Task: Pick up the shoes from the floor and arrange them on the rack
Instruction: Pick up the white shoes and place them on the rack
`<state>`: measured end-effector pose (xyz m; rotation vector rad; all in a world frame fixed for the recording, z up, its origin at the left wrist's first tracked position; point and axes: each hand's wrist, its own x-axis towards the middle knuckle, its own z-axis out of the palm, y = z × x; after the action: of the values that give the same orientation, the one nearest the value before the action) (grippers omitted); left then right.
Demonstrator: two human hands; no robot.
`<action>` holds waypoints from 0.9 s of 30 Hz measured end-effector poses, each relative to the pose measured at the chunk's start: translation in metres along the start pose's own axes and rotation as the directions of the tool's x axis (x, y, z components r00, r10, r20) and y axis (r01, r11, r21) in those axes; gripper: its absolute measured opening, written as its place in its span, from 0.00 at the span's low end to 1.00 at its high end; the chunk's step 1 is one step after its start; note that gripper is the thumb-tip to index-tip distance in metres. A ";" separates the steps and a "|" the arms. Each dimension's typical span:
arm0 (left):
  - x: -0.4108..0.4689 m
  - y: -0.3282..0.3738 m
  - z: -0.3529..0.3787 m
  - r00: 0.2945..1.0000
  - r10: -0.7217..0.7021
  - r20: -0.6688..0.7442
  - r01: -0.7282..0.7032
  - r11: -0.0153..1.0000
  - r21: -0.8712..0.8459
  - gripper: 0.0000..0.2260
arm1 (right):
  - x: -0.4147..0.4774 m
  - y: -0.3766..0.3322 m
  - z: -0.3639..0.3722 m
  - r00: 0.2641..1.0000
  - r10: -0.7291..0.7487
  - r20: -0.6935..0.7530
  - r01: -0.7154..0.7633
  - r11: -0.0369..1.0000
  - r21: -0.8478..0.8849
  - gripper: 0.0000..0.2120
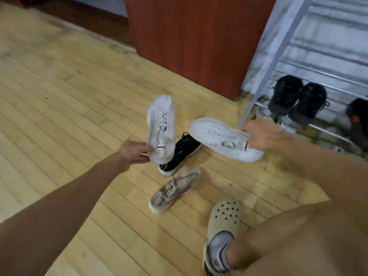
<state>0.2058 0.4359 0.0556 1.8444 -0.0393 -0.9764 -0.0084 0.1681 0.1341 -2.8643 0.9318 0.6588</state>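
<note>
My left hand (133, 154) grips the heel of a white sneaker (161, 124), held above the floor with its toe pointing away. My right hand (262, 134) holds the matching white sneaker (217, 136) by its heel, toe pointing left. Beneath them on the wooden floor lie a black sneaker (182, 155) with a white sole and a worn beige-grey sneaker (175, 189). The metal shoe rack (256, 90) stands at the right, with a pair of black shoes (296, 99) on a lower shelf.
A reddish-brown cabinet (191, 40) stands behind the shoes, left of the rack. My foot in a beige clog (223, 226) and grey sock rests on the floor at the lower right. Another dark shoe (358, 112) sits at the rack's right edge.
</note>
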 end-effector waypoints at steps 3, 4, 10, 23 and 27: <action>-0.014 0.051 0.051 0.988 0.102 0.114 -0.105 0.994 0.019 0.11 | -0.024 0.050 -0.031 0.994 0.109 -0.018 -0.107 0.991 0.085 0.17; -0.019 0.064 0.071 0.981 0.126 0.144 -0.131 0.991 0.021 0.10 | -0.034 0.067 -0.037 0.987 0.161 -0.018 -0.157 0.978 0.138 0.17; -0.045 0.125 0.180 0.942 0.199 0.270 -0.225 0.972 0.069 0.09 | -0.099 0.154 -0.037 0.880 0.475 0.001 -0.365 0.674 0.642 0.10; -0.045 0.215 0.332 0.882 0.288 0.373 -0.356 0.925 0.129 0.09 | -0.095 0.244 -0.028 0.744 0.660 0.103 -0.077 -0.069 0.995 0.10; -0.015 0.242 0.361 0.860 0.350 0.371 -0.429 0.890 0.154 0.09 | -0.055 0.262 -0.036 0.741 0.665 0.090 -0.002 -0.132 0.991 0.17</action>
<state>0.0594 0.0500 0.1935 1.7571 -0.7418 -1.0089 -0.1846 -0.0220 0.2088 -1.2341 1.4131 -0.6939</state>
